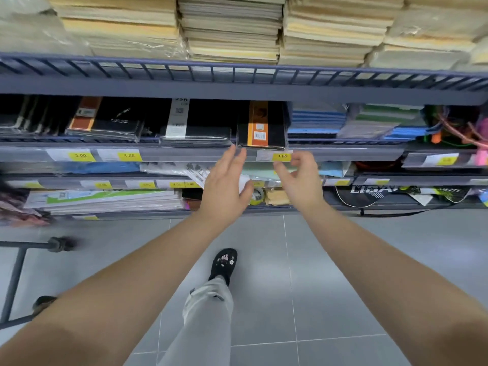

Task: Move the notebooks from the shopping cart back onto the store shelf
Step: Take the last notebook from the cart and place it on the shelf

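Black with an orange band, a notebook (261, 125) lies on the middle shelf (184, 154), its near edge overhanging the shelf lip just above a yellow price tag (282, 156). The left hand (224, 186) is raised in front of the shelf with fingers spread and its grip apart, the fingertips just below the notebook's left corner; whether they touch it cannot be told. The right hand (299, 180) hovers below the notebook's right corner, thumb and fingers loosely curled, clamped on nothing. Neither hand holds an object. Other black notebooks (195, 122) lie on the same shelf to the left, and a blue stack (317, 120) lies to the right. Part of the shopping cart frame (15, 273) appears at the lower left; its contents are out of view, so the number of notebooks remaining cannot be judged.

Likely hazard: the notebook projects past the shelf edge and may slide off onto the tiled floor (330, 273) if left unseated. A push delivered off-centre could also skew it against the neighbouring stacks.
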{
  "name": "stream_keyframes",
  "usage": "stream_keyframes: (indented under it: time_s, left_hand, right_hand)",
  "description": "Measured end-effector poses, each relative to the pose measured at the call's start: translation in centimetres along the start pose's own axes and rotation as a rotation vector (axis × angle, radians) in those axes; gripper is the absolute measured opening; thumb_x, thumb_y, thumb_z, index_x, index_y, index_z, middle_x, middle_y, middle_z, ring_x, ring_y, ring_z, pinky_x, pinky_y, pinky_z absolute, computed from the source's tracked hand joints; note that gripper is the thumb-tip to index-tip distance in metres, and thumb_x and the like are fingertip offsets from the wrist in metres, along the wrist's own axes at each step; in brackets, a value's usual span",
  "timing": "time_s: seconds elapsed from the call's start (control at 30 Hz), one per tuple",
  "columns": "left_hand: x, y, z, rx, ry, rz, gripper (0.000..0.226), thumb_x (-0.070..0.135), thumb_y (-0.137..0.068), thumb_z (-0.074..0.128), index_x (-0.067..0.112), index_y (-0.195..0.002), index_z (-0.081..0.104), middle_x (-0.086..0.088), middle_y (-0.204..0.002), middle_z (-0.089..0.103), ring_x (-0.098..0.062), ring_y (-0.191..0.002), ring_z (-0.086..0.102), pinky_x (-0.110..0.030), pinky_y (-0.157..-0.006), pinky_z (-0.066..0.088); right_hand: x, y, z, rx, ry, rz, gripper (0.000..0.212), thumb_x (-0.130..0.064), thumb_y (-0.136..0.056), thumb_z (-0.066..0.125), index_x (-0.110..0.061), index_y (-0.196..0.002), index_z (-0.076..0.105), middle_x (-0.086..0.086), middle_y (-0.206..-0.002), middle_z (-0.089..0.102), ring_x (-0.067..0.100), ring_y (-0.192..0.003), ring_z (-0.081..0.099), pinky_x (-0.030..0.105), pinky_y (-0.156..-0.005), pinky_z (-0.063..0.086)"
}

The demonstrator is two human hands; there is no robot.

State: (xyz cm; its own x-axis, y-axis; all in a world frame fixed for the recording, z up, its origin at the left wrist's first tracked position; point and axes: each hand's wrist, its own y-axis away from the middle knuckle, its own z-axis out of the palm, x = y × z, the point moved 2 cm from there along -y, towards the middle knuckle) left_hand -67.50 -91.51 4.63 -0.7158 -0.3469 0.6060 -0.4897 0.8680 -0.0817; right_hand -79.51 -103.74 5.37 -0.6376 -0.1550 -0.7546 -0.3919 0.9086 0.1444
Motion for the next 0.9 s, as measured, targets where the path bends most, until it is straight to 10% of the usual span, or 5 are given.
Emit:
stream_keyframes:
  time_s: [0.13,0.33,0.9]
  left_hand:
    - [-0.2,-0.1,2.4,-0.074,-0.384,0.145,0.080,0.028,-0.090,0.052,0.014,-0.153,0.004,-0.015,-0.161,-0.003,-0.031,-0.148,-0.002,-0.046,-0.117,0.002]
    - [-0.3,-3.0,3.7,-0.216,-0.629,0.068,0.084,0.043,-0.095,0.039,0.010,-0.150,-0.016,-0.010,-0.158,-0.023,-0.026,-0.147,-0.018,-0.046,-0.117,-0.009]
    - [-1.2,-5.0,4.5,-0.217,-0.667,0.113,0.087,0.039,-0.092,0.044,0.009,-0.151,-0.012,-0.012,-0.159,-0.019,-0.025,-0.148,-0.010,-0.047,-0.119,-0.004]
  right_hand:
    - [2.2,2.0,1.9,0.158,0.631,-0.609,0.079,-0.033,-0.075,0.069,-0.015,-0.143,0.035,0.017,-0.149,0.037,0.036,-0.135,0.039,0.047,-0.102,0.039]
    - [2.8,-0.7,3.2,-0.090,0.818,-0.415,0.086,-0.043,-0.091,0.049,-0.016,-0.152,-0.007,0.009,-0.160,-0.011,0.028,-0.148,-0.008,0.046,-0.118,0.002]
    - [2.5,-3.6,3.6,-0.012,0.776,-0.405,0.086,-0.031,-0.086,0.057,-0.012,-0.152,0.007,0.007,-0.161,0.006,0.026,-0.148,0.002,0.044,-0.117,0.008]
